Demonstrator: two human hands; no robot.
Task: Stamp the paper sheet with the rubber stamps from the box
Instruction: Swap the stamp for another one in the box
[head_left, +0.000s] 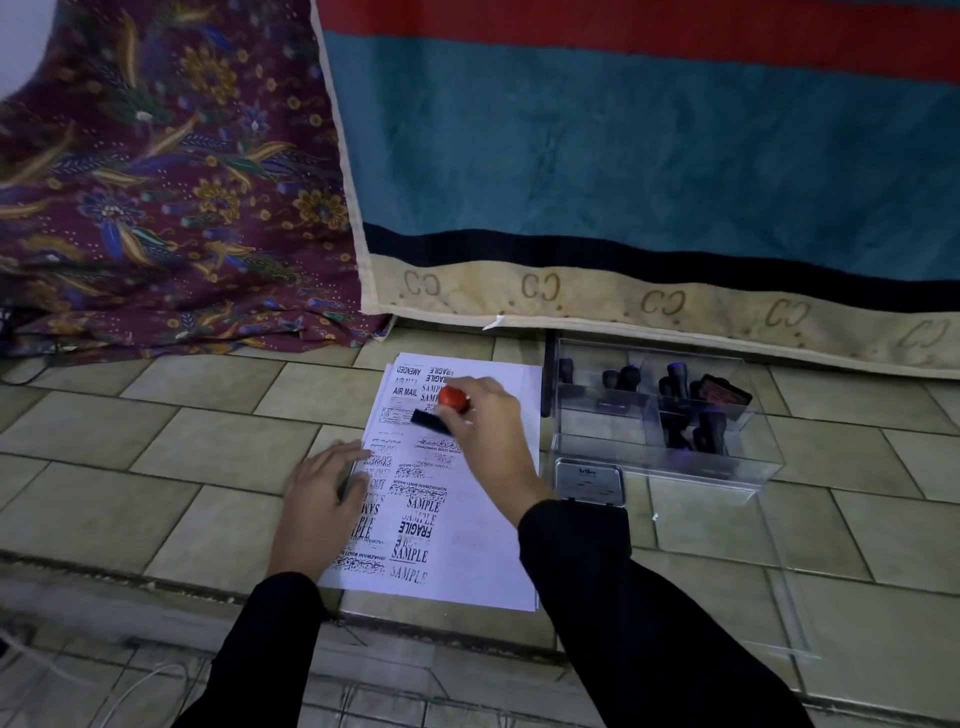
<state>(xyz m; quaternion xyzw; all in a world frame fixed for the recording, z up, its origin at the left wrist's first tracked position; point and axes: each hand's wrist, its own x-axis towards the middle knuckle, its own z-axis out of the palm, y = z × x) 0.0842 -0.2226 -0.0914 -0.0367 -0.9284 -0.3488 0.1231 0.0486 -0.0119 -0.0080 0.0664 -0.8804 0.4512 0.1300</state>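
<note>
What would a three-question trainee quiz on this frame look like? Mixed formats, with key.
1. True or false: the left hand lies flat on the left edge of the paper sheet.
2. The right hand grips a stamp over the sheet. What colour is its knob? A blue, B red, C green.
3. Fill in: the clear box holding the other stamps stands on the floor to the person's ___ of the sheet.

Key: 1 true; 2 B; 3 right.
</note>
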